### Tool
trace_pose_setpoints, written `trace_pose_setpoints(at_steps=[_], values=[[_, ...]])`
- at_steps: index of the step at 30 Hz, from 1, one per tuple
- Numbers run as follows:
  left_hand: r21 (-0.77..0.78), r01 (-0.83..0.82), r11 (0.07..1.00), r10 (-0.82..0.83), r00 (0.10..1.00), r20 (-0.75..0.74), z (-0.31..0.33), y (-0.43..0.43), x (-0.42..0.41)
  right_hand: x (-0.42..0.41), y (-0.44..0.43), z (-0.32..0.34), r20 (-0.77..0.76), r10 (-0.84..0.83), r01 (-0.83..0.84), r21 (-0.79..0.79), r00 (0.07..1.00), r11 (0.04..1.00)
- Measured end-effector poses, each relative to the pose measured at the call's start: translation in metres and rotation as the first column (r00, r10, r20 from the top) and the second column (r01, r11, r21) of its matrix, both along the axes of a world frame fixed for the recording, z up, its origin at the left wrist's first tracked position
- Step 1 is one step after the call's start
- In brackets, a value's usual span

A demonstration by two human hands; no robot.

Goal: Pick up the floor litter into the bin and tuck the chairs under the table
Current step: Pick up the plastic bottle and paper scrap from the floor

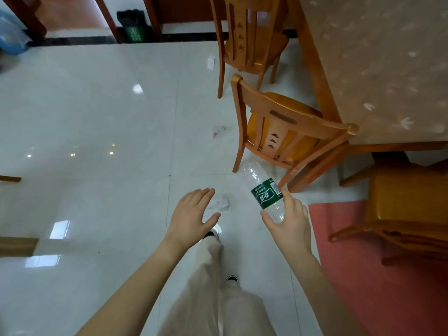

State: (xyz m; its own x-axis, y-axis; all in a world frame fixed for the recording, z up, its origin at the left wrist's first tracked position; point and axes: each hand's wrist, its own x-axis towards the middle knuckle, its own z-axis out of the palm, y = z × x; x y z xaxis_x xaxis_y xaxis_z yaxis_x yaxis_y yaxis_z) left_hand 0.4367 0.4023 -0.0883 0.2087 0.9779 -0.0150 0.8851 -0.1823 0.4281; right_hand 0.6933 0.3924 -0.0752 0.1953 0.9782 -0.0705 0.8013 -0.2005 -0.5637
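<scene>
Early stage: right hand (288, 224) grips the plastic bottle (263, 190), unbinned; left hand (191, 217), spread and empty, hovers over a crumpled tissue (221, 202) on the floor (97, 117); wrapper (219, 130), paper scrap (211, 62), near chair (286, 132) and far chair (249, 37) outstanding, bin (132, 25) well apart.

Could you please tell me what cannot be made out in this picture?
Head view:
- bottle: cap end hidden by the grip of the right hand.
- crumpled paper: partly covered by the left hand.
- bin: too small to see inside.
- nearest chair: cut off by the frame edge.
</scene>
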Motion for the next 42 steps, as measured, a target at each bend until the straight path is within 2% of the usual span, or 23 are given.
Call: trace_pose_setpoints(at_steps=[4,7,19,25,30,35,39,42], values=[[-0.008,0.066,0.998,-0.067,0.997,-0.047,-0.065,0.046,-0.004,-0.001,0.038,-0.065,0.009,-0.014,0.014,-0.016,1.0,1.0],[-0.018,0.093,0.995,-0.094,0.993,-0.076,-0.139,0.084,-0.01,-0.003,0.07,-0.142,0.012,-0.01,0.01,-0.01,1.0,1.0],[-0.16,0.235,0.959,-0.261,0.952,-0.161,-0.538,0.202,-0.015,0.006,0.173,-0.519,0.039,0.048,-0.046,-0.042,0.998,0.998],[-0.304,0.253,0.918,-0.317,0.93,-0.184,-0.681,0.22,-0.005,0.005,0.191,-0.642,0.045,0.114,-0.109,-0.103,0.992,0.989],[-0.402,0.263,0.877,-0.351,0.922,-0.163,-0.738,0.223,0.002,0.005,0.198,-0.682,0.012,0.081,-0.079,-0.118,0.997,0.99],[-0.398,0.317,0.861,-0.414,0.892,-0.184,-0.767,0.217,-0.001,0.007,0.194,-0.693,-0.033,0.047,-0.051,-0.125,0.998,0.991],[-0.334,0.312,0.889,-0.354,0.932,-0.073,-0.76,0.211,-0.004,0.011,0.192,-0.689,-0.056,0.046,-0.053,-0.128,0.997,0.99],[-0.28,0.304,0.911,-0.314,0.949,0.009,-0.727,0.211,-0.008,0.011,0.191,-0.668,-0.069,0.041,-0.049,-0.129,0.997,0.99]])
